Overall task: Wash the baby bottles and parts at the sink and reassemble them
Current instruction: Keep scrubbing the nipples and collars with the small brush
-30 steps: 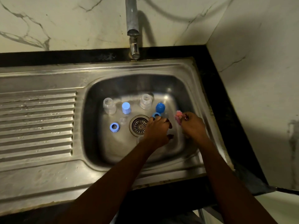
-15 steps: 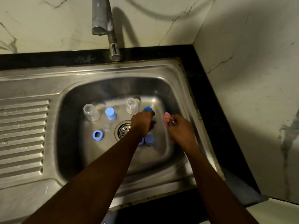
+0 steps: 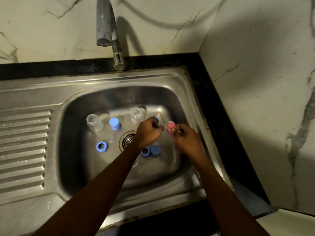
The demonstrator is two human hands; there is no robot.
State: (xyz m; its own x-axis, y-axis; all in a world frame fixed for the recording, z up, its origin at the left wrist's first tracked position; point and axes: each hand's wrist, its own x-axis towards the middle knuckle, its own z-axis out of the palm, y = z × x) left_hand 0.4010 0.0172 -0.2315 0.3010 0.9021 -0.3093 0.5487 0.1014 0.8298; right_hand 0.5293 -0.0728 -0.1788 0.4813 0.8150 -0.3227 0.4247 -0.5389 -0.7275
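Observation:
Both hands are over the steel sink basin [image 3: 76,150]. My left hand [image 3: 147,132] grips a blue bottle part [image 3: 156,119], mostly hidden by the fingers. My right hand [image 3: 186,142] holds a pink sponge [image 3: 170,127] right beside it. On the basin floor stand two clear bottles, one at the left [image 3: 94,123] and one further back [image 3: 137,114], plus a blue cap [image 3: 115,123]. A blue ring [image 3: 102,147] and a small clear teat [image 3: 112,138] lie left of the drain [image 3: 127,141]. Another blue ring [image 3: 145,152] and blue cap [image 3: 156,151] sit under my left wrist.
The tap [image 3: 109,31] rises behind the basin with its spout over the back rim. A ribbed draining board [image 3: 23,147] fills the left side. A black counter edge [image 3: 213,99] and marble wall [image 3: 255,99] close in on the right.
My left hand has let go of a blue ring and cap near the drain, then moved back and taken hold of the blue part. The view has shifted and my right hand stayed beside it.

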